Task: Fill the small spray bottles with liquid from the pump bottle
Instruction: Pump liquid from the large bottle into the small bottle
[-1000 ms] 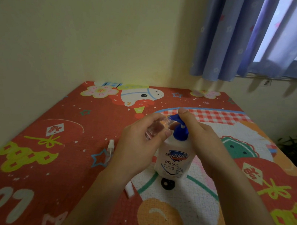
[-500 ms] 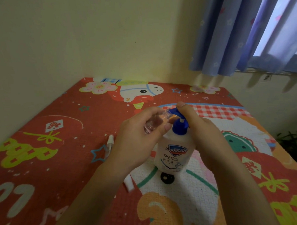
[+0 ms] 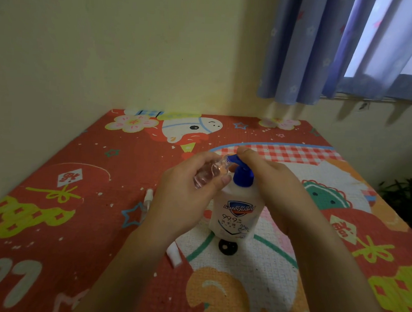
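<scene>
My left hand (image 3: 186,197) grips a small clear plastic spray bottle (image 3: 207,173) at the spout. My right hand (image 3: 273,182) presses the blue pump head (image 3: 235,160) of the white pump bottle (image 3: 235,216).

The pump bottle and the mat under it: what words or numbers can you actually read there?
"Safeguard": on the shield logo of the pump bottle.
"99.9": on the bottle's label, under the logo.
Smaller print under "99.9": too blurred to read.
Characters on the white diamond printed on the mat: not legible.
Large white letters at the mat's near left corner: cut off, unreadable.

A red cartoon-printed mat (image 3: 56,220) is seen bearing an upright pump bottle (image 3: 234,218), a white spray head (image 3: 148,195) lying to its left, and a white cap (image 3: 174,254) nearer.
</scene>
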`<state>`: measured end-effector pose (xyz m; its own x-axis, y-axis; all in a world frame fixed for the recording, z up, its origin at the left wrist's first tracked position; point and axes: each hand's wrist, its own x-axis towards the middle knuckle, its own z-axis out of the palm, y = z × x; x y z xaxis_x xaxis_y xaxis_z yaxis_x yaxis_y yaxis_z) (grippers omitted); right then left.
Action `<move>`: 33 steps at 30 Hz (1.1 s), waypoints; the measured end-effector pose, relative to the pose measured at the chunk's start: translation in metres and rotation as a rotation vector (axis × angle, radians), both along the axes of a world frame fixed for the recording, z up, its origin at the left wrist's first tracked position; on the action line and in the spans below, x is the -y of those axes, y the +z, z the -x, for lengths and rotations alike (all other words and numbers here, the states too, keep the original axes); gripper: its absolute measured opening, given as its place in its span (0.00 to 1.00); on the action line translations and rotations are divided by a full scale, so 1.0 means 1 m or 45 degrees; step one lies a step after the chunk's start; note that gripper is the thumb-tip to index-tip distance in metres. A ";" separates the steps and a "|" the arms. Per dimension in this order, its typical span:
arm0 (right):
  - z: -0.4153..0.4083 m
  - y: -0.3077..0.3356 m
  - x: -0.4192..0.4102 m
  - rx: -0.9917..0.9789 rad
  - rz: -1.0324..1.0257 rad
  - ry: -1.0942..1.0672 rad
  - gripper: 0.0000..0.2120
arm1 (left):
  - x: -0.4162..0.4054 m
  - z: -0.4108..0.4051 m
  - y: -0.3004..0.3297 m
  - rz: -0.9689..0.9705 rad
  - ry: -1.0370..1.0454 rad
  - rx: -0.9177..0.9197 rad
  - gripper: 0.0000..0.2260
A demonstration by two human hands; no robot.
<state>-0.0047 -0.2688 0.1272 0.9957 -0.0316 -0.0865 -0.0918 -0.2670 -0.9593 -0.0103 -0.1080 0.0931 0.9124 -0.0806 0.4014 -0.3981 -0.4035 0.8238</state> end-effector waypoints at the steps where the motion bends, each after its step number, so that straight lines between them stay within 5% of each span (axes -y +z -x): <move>1: 0.000 0.000 0.001 0.009 0.008 0.008 0.17 | 0.000 0.000 0.000 -0.005 0.000 0.003 0.10; 25: -0.004 -0.008 0.001 0.046 -0.032 0.036 0.18 | -0.001 -0.002 0.000 0.014 0.011 0.030 0.11; 33: -0.003 -0.006 -0.002 -0.003 -0.003 -0.004 0.27 | 0.000 0.000 0.005 0.044 -0.010 0.049 0.12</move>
